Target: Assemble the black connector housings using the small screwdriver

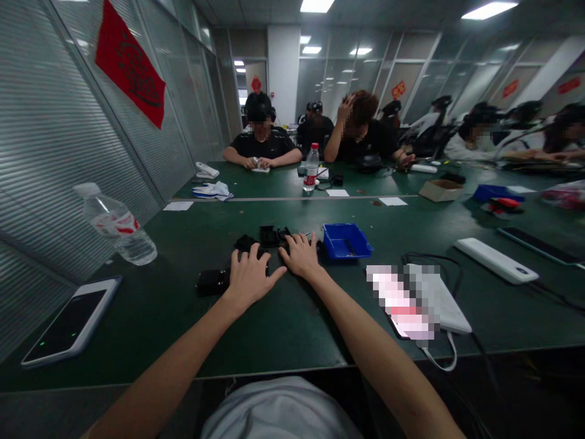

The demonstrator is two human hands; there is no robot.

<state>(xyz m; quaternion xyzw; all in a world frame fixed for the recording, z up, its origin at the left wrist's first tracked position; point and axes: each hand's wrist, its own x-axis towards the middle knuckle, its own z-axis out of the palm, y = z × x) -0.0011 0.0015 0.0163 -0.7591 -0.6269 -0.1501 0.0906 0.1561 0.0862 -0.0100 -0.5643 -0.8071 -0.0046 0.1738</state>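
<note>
My left hand [250, 277] reaches over the green table with its fingers spread, right beside a glossy black box-like part [212, 282]. More black material lies under and beyond its fingertips, partly hidden. My right hand [299, 253] rests palm down, fingers apart, over a group of small black parts [269, 236]. Its fingers touch or cover some of them; I cannot tell which. Just to its right stands a blue tray [347, 251] with a few small dark pieces inside. Neither hand grips anything that I can make out.
A water bottle [119, 228] and a phone [73, 320] lie left. On the right are a lit phone [400, 308], white power banks [496, 260] and cables. Across the table [292, 341] two people sit, near another bottle [311, 167], gloves [212, 191] and a cardboard box [441, 190].
</note>
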